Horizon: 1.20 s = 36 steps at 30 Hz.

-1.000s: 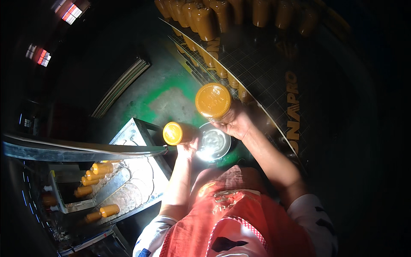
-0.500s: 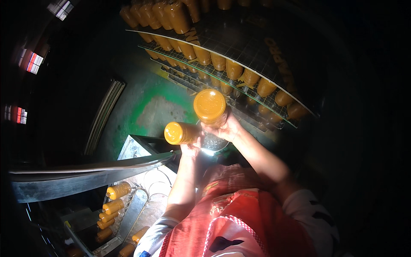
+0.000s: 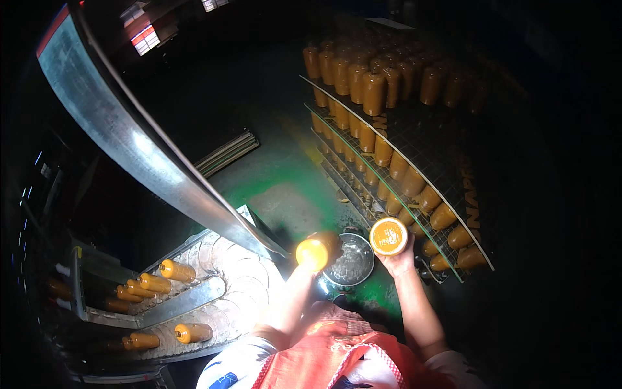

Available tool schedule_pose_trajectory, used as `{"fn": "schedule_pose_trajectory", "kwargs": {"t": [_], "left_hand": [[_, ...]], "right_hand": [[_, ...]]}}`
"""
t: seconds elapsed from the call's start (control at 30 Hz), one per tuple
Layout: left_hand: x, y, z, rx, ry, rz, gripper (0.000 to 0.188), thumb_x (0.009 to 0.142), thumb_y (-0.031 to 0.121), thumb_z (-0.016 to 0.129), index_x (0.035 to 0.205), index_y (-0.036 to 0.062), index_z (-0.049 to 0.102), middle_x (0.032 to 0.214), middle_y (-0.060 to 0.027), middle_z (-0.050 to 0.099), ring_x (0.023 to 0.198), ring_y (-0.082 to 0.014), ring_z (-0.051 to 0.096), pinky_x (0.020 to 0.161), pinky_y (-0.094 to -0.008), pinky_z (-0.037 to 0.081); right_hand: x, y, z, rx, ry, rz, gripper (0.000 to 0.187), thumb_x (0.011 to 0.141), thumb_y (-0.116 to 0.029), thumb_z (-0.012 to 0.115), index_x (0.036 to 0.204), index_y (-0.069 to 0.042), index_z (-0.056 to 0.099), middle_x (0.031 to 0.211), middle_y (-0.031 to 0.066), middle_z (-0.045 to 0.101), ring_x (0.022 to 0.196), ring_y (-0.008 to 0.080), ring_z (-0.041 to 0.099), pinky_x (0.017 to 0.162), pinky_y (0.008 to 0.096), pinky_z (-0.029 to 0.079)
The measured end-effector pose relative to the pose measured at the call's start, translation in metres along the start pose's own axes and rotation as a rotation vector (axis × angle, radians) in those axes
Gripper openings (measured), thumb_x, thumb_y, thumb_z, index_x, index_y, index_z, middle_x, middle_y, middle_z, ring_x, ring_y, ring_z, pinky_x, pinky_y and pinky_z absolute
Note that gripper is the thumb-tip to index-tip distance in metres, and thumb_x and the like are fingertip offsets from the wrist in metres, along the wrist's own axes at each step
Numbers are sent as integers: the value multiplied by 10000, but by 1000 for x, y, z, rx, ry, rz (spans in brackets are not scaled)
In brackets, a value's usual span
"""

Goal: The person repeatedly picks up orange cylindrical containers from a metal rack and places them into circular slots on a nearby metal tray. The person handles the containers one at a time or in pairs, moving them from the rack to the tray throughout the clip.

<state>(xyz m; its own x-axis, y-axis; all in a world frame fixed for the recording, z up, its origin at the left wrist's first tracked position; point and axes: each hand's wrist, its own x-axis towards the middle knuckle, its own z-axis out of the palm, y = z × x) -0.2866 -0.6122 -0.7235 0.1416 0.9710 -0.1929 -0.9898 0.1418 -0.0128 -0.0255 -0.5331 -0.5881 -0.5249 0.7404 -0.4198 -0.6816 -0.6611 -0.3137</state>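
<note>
My right hand (image 3: 398, 260) is closed round an orange bottle (image 3: 389, 237), whose round base faces up with pale markings on it. In my left hand (image 3: 304, 275) is another orange bottle (image 3: 317, 251). This one is tilted, its base brightly lit and its far end fading into shadow. Glare hides part of the left fingers. Between and below the two bottles is a round metal bucket (image 3: 350, 260), apart from my right hand's bottle. The layered stack of orange bottles (image 3: 374, 94) rises just beyond my right hand.
At the left, a curved conveyor (image 3: 236, 275) carries several orange bottles lying down (image 3: 193, 332). A long metal strip (image 3: 146, 146) arches above it, ending near my left hand. Dark sheets (image 3: 431, 162) separate the stack's layers. Thin boards (image 3: 227, 153) lie on the floor beyond.
The view has swung left, bringing more conveyor into sight. My hands, close together before, are now spread apart, one on each side of the bucket. Both still hold their bottles.
</note>
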Motion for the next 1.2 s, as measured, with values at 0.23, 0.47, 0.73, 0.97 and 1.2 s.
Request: {"fn": "schedule_pose_trajectory", "kwargs": {"t": [0.23, 0.47, 0.73, 0.97, 1.2], "left_hand": [[-80, -68, 53, 407, 439, 228, 308, 968, 376, 546, 942, 84, 643, 827, -79, 682, 732, -220, 662, 709, -376, 579], [-166, -98, 71, 427, 419, 200, 385, 956, 417, 544, 1028, 55, 653, 918, -114, 715, 795, -251, 703, 765, -398, 587], [-224, -79, 17, 209, 72, 88, 447, 974, 480, 513, 1090, 73, 657, 1035, -151, 711, 873, -296, 704, 823, -463, 584], [-399, 13, 141, 435, 182, 339, 349, 940, 293, 650, 1160, 30, 588, 1059, -205, 664, 907, -338, 700, 769, -450, 630], [-496, 212, 23, 149, 83, 385, 445, 992, 363, 483, 1195, -25, 562, 1103, -221, 647, 917, -365, 676, 668, -424, 612]], "right_hand": [[-5, -21, -152, 180, -207, 4, 604, 928, -510, 540, 1313, -46, 571, 1243, 216, 624, 1049, 484, 615, 766, 557, 609], [-52, -24, -162, 265, -446, 79, 597, 970, -387, 535, 1445, -40, 432, 1468, 202, 457, 1245, 496, 489, 890, 595, 550], [-85, 11, -201, 342, -469, 182, 635, 971, -419, 542, 1472, -57, 402, 1493, 201, 417, 1322, 488, 422, 1005, 643, 463], [-190, 121, -127, 239, -513, 145, 663, 977, -376, 589, 1554, -223, 299, 1527, 219, 317, 1379, 436, 350, 1021, 604, 461], [-146, 318, 80, -347, -274, -66, 397, 978, -267, 565, 1345, -120, 530, 1276, 193, 577, 1073, 362, 616, 870, 456, 571]]}}
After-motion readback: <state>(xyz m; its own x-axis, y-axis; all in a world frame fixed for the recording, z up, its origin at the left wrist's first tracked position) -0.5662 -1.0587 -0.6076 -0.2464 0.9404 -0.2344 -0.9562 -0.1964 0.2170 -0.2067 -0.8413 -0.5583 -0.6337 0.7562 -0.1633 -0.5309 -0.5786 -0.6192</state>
